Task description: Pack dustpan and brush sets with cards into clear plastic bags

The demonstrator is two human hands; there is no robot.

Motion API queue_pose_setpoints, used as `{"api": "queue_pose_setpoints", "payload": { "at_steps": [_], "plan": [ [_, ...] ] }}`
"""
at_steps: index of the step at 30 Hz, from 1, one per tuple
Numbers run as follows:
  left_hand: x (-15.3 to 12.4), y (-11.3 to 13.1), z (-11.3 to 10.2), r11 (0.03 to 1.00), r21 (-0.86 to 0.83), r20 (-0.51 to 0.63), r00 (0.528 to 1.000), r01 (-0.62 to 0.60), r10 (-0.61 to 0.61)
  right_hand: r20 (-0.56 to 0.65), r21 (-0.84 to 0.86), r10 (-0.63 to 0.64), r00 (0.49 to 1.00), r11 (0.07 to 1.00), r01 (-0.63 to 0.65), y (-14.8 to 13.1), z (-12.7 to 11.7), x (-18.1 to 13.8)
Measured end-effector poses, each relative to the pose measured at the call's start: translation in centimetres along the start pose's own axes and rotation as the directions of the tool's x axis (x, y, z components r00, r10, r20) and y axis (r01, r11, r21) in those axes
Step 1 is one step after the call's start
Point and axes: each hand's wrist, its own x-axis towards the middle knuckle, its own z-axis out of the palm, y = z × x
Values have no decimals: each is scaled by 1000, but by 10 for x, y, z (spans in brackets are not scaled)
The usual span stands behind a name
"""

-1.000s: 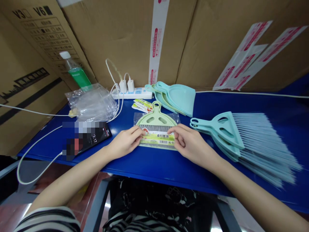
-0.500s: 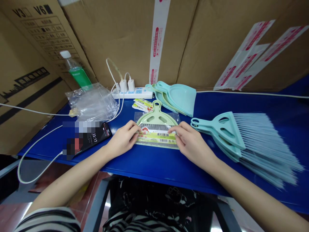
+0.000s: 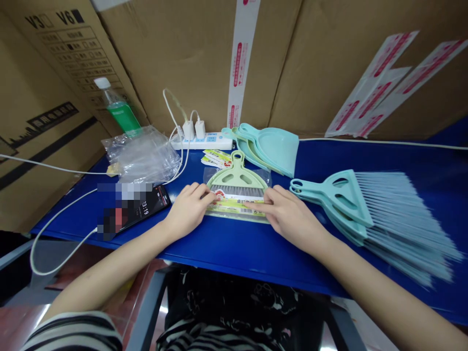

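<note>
A green mini broom in a clear plastic bag [image 3: 237, 181] lies on the blue table [image 3: 241, 248], handle pointing away from me. A yellow-green paper label [image 3: 236, 204] crosses the bag's near end. My left hand [image 3: 188, 210] pinches the bag's left near corner with curled fingers. My right hand [image 3: 288, 217] rests on the right side of the label, fingers stretched flat and pressing it down.
A stack of teal brooms [image 3: 351, 204] lies to the right, teal dustpans [image 3: 270, 146] behind. Loose labels [image 3: 215, 158], a power strip [image 3: 203, 141], clear bags [image 3: 141, 156], a green bottle [image 3: 119, 109] and a phone [image 3: 141, 209] sit left. Cardboard boxes [image 3: 190, 53] wall the back.
My right hand has slid leftward across the label, its fingers flattening onto it. The left hand stays on the bag's left corner.
</note>
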Motion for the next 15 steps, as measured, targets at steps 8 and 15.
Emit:
{"api": "queue_pose_setpoints", "payload": {
  "at_steps": [8, 15],
  "plan": [
    [7, 8, 5, 948, 124, 81, 955, -295, 286, 30, 31, -9, 1000, 999, 8, 0, 3, 0],
    [10, 11, 3, 949, 140, 169, 951, -284, 259, 48, -8, 20, 999, 1000, -20, -4, 1, 2]
  ]
}}
